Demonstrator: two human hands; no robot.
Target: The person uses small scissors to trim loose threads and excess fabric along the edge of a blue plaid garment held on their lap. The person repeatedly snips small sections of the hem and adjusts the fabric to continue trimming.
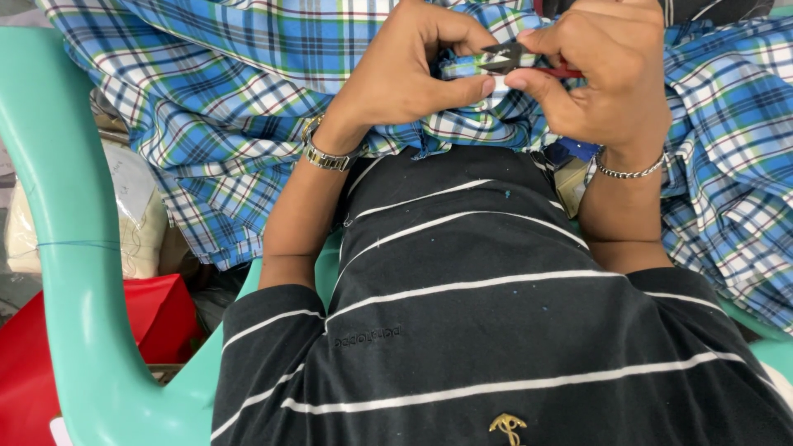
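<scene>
Left hand [409, 70] pinching plaid cloth [239, 91] on the lap, right hand [607, 70] closed around small snips [505, 58] at the fold, red box [157, 318] low by the green chair [70, 248], pale bag [140, 215] behind.

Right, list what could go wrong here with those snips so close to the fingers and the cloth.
1. The left hand pinches the blue plaid fabric right beside the blades of the thread snips held in the right hand; a slip could nick the left thumb.
2. The bunched cloth sits against the blade tips, so a cut might catch the fabric itself rather than a loose thread.
3. The fabric hangs over the green plastic chair arm and may slide and tug the work.
</scene>
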